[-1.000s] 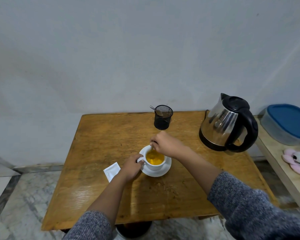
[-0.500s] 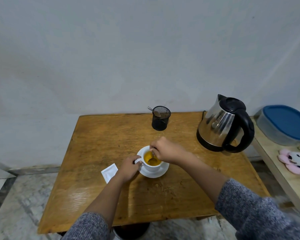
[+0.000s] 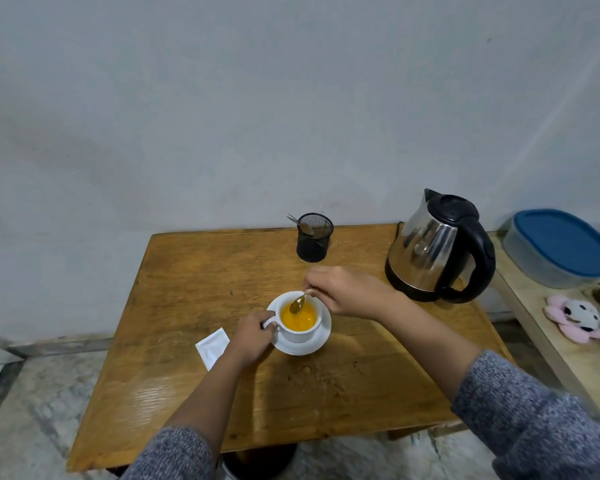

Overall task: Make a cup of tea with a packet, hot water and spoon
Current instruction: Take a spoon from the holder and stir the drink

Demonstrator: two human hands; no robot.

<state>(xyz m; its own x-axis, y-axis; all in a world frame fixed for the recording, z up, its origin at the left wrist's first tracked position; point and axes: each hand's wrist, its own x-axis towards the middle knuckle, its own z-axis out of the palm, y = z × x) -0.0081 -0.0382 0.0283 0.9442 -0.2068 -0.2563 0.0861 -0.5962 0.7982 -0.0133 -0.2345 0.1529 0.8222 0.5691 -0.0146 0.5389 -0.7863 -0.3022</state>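
Observation:
A white cup [image 3: 300,336] full of orange-yellow tea stands on a white saucer [image 3: 317,342] in the middle of the wooden table [image 3: 194,285]. My left hand [image 3: 253,336] grips the cup's handle on its left side. My right hand [image 3: 347,294] pinches a small spoon [image 3: 298,303] whose bowl hangs just above the tea near the far rim. A white packet [image 3: 211,347] lies flat on the table, left of my left hand. The steel kettle [image 3: 430,249] with a black handle stands at the back right.
A black mesh holder [image 3: 314,239] with a spoon in it stands at the table's back edge. To the right, a lighter side table [image 3: 534,327] bears a blue-lidded container [image 3: 565,245] and soft toys [image 3: 581,318]. A wall rises behind the table.
The spoon's bowl, down in the tea before, is now raised just above the surface. My left hand stays on the cup handle.

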